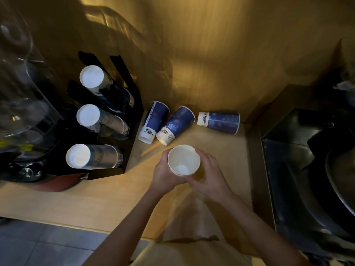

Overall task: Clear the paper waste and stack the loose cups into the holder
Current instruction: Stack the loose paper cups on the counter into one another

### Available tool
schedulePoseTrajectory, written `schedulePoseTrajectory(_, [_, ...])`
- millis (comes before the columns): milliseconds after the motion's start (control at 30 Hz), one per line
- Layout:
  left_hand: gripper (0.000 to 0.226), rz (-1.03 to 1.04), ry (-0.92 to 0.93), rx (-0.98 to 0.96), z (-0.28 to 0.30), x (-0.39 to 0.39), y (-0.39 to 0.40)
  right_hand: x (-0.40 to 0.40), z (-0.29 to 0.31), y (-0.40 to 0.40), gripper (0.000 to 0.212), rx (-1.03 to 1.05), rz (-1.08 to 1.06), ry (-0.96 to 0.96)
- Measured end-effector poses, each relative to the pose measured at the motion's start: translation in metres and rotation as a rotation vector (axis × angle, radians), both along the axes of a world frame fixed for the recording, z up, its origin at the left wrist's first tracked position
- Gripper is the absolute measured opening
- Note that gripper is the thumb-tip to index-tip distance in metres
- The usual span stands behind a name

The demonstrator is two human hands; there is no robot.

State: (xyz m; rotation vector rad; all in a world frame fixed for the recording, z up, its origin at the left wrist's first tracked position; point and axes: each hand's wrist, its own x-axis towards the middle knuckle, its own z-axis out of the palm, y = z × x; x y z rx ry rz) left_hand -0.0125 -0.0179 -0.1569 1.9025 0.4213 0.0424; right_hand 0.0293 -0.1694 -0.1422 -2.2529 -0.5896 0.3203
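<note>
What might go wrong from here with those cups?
Three blue cups lie on their sides on the counter; being round, a nudge might roll them. Both hands, left hand and right hand, are full with the nested cups, so neither could catch one. The holder rows look quite full, so pushing more in might jam.

Left hand (166, 170): forearm bare, entering from the frame's 7 o'clock edge and running toward 1 o'clock; palm turned inward, fingers curled closed around the left side of an upright cup (183, 160), thumb near its rim. Right hand (208, 172): forearm bare, entering from 5 o'clock and running toward 11 o'clock; fingers wrapped around the cup's right side and under its base, fingertips meeting the left hand at the cup's 6 o'clock side. Both wrists straight, hands level with each other, jointly gripping.
</note>
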Motion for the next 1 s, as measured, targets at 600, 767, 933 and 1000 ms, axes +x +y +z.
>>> schedulePoseTrajectory(600, [0.093, -0.234, -0.104, 0.099, 0.021, 0.083, -0.067, 0.041, 0.017, -0.061, 0.082, 0.103, -0.357, 0.032])
schedulePoseTrajectory(767, [0.091, -0.359, -0.114, 0.142, 0.017, 0.107, -0.092, 0.051, 0.010, -0.080, 0.082, 0.104, -0.513, 0.031])
schedulePoseTrajectory(933, [0.092, -0.412, -0.107, 0.174, 0.012, 0.119, -0.105, 0.054, 0.008, -0.089, 0.078, 0.104, -0.573, 0.057])
schedulePoseTrajectory(1000, [0.094, -0.414, -0.086, 0.209, 0.009, 0.122, -0.109, 0.055, 0.006, -0.092, 0.078, 0.082, -0.582, 0.071])
